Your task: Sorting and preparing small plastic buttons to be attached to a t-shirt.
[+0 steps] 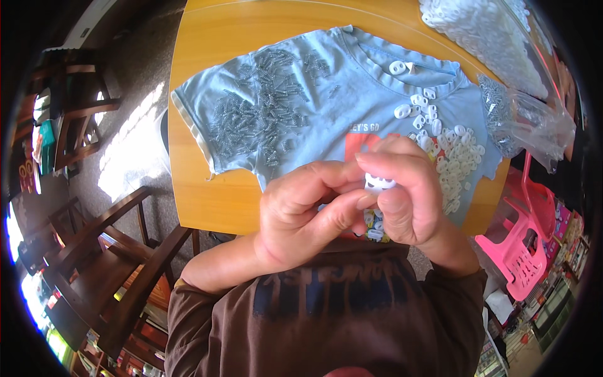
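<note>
A small white plastic piece (379, 183) with dark openings is pinched between the fingertips of both hands. My left hand (301, 210) has its thumb and forefinger closed at the piece's left side. My right hand (411, 195) curls round its other side, forefinger over the top and thumb below. Fingers partly cover the piece. Beneath my hands lies a light blue T-shirt (326, 103). Many small metal springs (270, 100) are spread over its left part. Loose white oval plastic pieces (455, 157) with holes are heaped on its right side, with several more near the collar.
The shirt covers much of a wooden table (213, 28). A clear bag of white pieces (483, 38) lies at the far right, beside a bag of metal springs (499, 116). A pink plastic chair (521, 245) stands at right, dark wooden chairs (119, 264) at left.
</note>
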The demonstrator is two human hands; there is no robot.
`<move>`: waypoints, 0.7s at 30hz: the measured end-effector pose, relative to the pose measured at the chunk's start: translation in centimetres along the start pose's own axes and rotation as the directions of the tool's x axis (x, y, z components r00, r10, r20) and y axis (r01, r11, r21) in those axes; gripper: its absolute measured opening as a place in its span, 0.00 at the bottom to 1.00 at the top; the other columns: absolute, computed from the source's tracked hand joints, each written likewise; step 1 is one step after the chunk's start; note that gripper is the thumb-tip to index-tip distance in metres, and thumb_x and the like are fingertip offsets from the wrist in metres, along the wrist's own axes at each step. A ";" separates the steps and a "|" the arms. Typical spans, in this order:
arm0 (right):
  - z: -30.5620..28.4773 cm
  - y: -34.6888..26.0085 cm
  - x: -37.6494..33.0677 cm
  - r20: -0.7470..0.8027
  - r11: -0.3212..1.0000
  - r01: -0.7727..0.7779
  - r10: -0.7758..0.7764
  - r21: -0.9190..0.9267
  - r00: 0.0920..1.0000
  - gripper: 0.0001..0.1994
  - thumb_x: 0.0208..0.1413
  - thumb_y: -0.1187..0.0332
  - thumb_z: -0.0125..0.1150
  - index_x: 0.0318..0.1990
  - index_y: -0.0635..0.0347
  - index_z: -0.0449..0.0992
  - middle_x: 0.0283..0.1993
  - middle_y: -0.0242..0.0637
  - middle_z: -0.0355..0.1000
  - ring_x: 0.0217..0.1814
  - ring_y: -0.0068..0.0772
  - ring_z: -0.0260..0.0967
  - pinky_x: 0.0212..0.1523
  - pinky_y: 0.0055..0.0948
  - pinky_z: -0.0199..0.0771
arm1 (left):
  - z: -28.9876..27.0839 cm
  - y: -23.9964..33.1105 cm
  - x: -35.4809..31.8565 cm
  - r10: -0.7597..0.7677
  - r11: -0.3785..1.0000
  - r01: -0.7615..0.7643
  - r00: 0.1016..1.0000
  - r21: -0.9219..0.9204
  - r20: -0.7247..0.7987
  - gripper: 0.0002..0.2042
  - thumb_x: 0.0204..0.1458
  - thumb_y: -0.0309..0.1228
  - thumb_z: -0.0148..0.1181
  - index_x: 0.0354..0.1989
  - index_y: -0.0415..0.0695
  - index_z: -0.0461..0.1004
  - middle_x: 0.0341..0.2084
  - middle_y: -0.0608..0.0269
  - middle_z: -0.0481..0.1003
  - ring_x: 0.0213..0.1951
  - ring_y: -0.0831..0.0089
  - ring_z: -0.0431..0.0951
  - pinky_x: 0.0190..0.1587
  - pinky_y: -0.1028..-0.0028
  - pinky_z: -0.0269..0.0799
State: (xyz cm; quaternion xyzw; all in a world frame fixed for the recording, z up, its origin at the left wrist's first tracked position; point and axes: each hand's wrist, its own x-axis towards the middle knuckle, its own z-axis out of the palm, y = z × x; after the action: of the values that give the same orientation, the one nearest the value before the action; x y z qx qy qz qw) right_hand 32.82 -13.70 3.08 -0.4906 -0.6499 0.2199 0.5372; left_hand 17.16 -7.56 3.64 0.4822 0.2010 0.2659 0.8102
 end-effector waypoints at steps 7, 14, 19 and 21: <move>0.7 0.1 -0.4 -0.059 0.998 -0.015 0.019 0.067 0.998 0.14 0.59 0.65 0.47 0.44 0.70 0.67 0.30 0.39 0.66 0.25 0.30 0.62 0.25 0.27 0.64 | 0.4 -0.3 0.0 -0.019 0.998 0.018 0.999 -0.059 -0.027 0.10 0.52 0.21 0.53 0.42 0.35 0.69 0.26 0.63 0.74 0.23 0.83 0.72 0.24 0.85 0.69; 1.1 0.5 -0.4 -0.128 0.998 0.035 -0.029 0.043 0.991 0.11 0.58 0.68 0.46 0.41 0.69 0.67 0.26 0.38 0.65 0.21 0.29 0.61 0.22 0.26 0.63 | 0.9 -0.2 0.0 -0.026 0.998 0.022 0.998 -0.067 -0.053 0.07 0.53 0.21 0.52 0.40 0.35 0.69 0.25 0.62 0.73 0.23 0.82 0.72 0.23 0.84 0.69; 1.0 0.6 -0.5 -0.125 0.996 0.078 -0.073 0.033 0.989 0.10 0.57 0.71 0.46 0.40 0.69 0.68 0.26 0.37 0.66 0.21 0.29 0.61 0.21 0.26 0.63 | 0.9 -0.4 0.1 0.018 0.999 -0.018 1.000 -0.031 -0.018 0.06 0.53 0.21 0.51 0.39 0.35 0.68 0.26 0.62 0.73 0.23 0.82 0.73 0.24 0.84 0.69; 0.9 0.5 -0.4 -0.167 0.997 0.078 -0.074 0.019 0.983 0.10 0.57 0.70 0.46 0.40 0.68 0.68 0.26 0.36 0.67 0.21 0.29 0.62 0.20 0.26 0.62 | 0.9 -0.2 0.3 0.005 0.999 -0.005 1.000 -0.049 0.003 0.07 0.53 0.21 0.51 0.40 0.35 0.68 0.27 0.61 0.73 0.24 0.81 0.73 0.25 0.84 0.69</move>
State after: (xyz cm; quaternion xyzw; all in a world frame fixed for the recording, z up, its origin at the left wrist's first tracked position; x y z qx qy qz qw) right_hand 32.16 -13.64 2.13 -0.4752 -0.6182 0.1659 0.6037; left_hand 17.99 -8.09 3.85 0.4630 0.1917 0.2719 0.8215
